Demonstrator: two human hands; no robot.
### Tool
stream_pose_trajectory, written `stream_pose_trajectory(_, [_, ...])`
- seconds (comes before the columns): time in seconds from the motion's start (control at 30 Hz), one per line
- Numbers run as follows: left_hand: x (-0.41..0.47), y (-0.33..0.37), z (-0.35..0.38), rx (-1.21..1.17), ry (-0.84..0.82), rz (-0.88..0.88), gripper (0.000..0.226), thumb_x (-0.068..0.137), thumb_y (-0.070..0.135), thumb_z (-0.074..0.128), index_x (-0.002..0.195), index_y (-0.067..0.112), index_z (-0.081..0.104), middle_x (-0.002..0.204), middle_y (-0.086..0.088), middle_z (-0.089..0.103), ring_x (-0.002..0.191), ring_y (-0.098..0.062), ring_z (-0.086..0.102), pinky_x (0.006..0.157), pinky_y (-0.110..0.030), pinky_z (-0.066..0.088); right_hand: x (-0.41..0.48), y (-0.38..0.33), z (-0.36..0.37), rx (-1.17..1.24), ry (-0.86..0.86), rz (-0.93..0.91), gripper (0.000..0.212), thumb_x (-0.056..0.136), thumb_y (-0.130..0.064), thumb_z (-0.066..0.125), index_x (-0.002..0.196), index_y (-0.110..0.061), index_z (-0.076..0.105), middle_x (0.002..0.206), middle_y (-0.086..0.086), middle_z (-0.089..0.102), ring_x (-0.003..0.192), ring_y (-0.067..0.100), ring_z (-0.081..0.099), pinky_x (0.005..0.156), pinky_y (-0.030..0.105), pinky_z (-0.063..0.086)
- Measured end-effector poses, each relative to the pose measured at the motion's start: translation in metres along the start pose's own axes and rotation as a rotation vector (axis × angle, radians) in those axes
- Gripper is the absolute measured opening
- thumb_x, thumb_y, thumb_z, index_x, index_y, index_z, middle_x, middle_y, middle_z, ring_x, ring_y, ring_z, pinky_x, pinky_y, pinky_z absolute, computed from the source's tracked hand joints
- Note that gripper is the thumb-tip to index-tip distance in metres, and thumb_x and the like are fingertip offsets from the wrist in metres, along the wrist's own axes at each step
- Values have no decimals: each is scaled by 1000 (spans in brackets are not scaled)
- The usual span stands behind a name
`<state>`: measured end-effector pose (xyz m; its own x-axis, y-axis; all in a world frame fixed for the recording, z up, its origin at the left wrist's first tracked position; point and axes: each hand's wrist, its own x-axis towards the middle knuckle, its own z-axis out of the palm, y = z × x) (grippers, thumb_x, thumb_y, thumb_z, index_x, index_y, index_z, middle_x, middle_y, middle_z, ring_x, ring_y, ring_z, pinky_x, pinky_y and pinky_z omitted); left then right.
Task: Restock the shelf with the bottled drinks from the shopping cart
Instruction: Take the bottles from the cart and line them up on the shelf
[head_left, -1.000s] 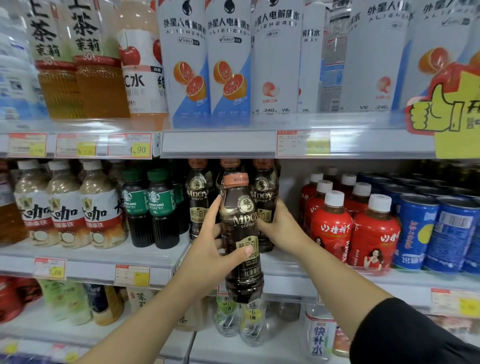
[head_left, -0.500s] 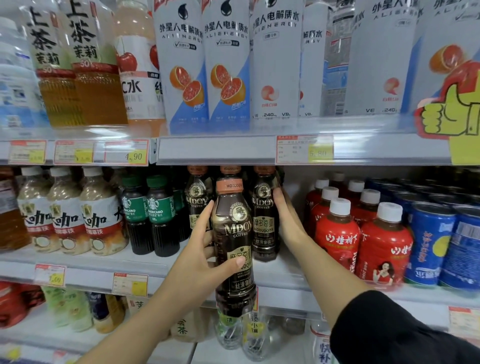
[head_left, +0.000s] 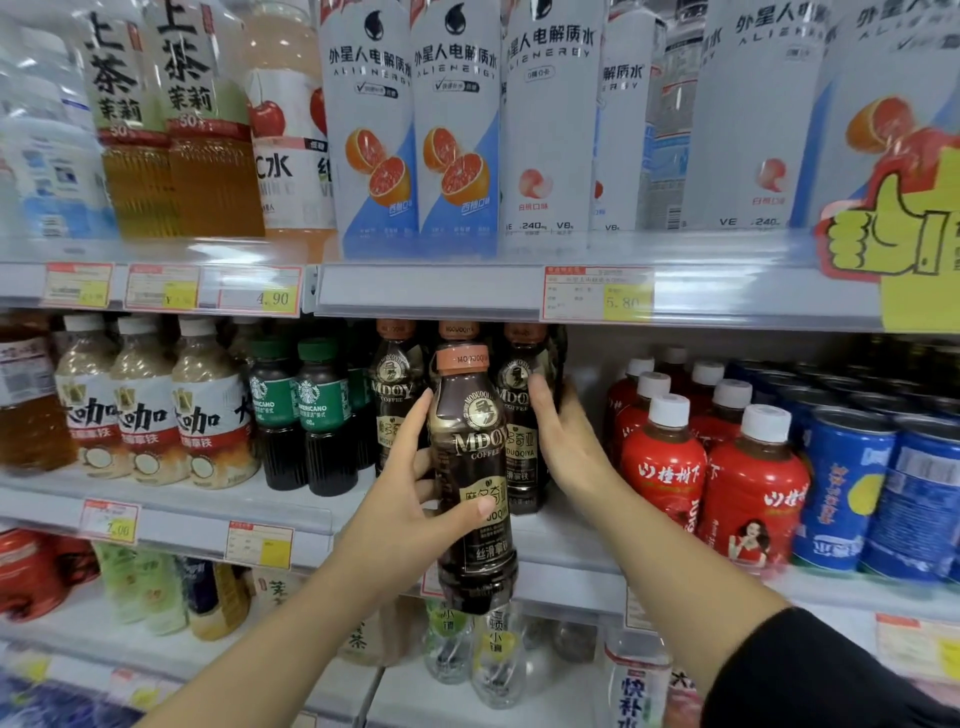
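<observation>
Before the shelf (head_left: 426, 525), left hand (head_left: 410, 499) grips the coffee bottle (head_left: 475, 483).

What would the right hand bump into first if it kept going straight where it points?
Most likely the shelved coffee bottle: the right hand points up and inward along its side, seemingly touching it. Depth is hard to judge.

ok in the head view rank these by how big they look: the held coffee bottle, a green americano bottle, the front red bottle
1. coffee bottle, largest, but nearest the camera
2. front red bottle
3. green americano bottle, slimmer, set further back
</observation>
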<state>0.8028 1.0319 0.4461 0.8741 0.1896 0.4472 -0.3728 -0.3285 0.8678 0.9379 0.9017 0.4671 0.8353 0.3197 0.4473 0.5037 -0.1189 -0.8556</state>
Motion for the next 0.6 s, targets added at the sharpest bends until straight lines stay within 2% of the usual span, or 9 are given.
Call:
stream_pose_trajectory(0.07, [0, -1, 3, -32, 4, 5, 95, 68, 32, 78, 123, 73, 12, 123, 21, 54, 107, -2, 60, 84, -26, 52, -10, -10, -10, -114, -13, -97, 55, 91, -47, 48, 138, -22, 37, 139, 2, 46, 131, 18, 40, 112, 34, 28])
stream_pose_trajectory(0.17, [-1, 1, 8, -63, 3, 12, 95, 64, 37, 78, 124, 72, 13, 126, 16, 56, 111, -6, 59, 86, -29, 52, -24, -27, -37, -531, -26, -292, 50, 91, -34, 54, 137, -18, 43, 136, 3, 50, 127, 19, 43, 100, 15, 24])
stream_pose_trajectory(0.2, [-1, 1, 9, -84, 0, 13, 95, 62, 39, 78, 125, 71, 14, 124, 16, 58, 110, -6, 60, 83, -26, 53, -26, -33, -48, -659, -30, -362, 47, 91, -34, 53, 135, -18, 47, 134, 2, 52, 126, 19, 45, 98, 17, 27])
stream_pose_trajectory(0.27, [-1, -1, 12, -127, -8, 7, 95, 60, 40, 79, 125, 69, 16, 121, 17, 60, 106, -5, 62, 76, -20, 54, -27, -43, -66, -848, -73, -435, 42, 92, -35, 50, 131, -19, 52, 131, 0, 56, 122, 19, 49, 101, 29, 37])
stream_pose_trajectory(0.33, [-2, -3, 15, -156, -22, -5, 96, 60, 38, 80, 126, 69, 18, 121, 16, 61, 105, -5, 63, 77, -22, 54, -21, -49, -80, -983, -136, -450, 42, 93, -37, 48, 131, -20, 52, 131, 1, 56, 121, 21, 50, 102, 38, 39])
stream_pose_trajectory(0.4, [-2, -7, 19, -186, -38, -10, 98, 64, 31, 81, 131, 63, 18, 123, 13, 61, 105, -6, 63, 81, -26, 53, -11, -51, -90, -1034, -193, -415, 44, 93, -37, 48, 134, -19, 49, 134, 4, 54, 124, 23, 47, 105, 38, 36])
stream_pose_trajectory(0.47, [-2, -10, 22, -193, -40, -3, 98, 70, 22, 81, 138, 57, 18, 124, 11, 60, 105, -6, 63, 86, -29, 51, 0, -52, -94, -1052, -238, -376, 48, 93, -39, 48, 136, -19, 46, 138, 5, 50, 126, 23, 46, 105, 33, 34])
stream_pose_trajectory(0.6, [-3, -13, 30, -199, -19, 12, 98, 74, 17, 77, 139, 56, 15, 122, 13, 60, 102, -4, 64, 81, -25, 54, 30, -52, -94, -1079, -344, -275, 48, 94, -38, 48, 138, -17, 43, 143, 7, 45, 126, 24, 45, 95, 23, 30])
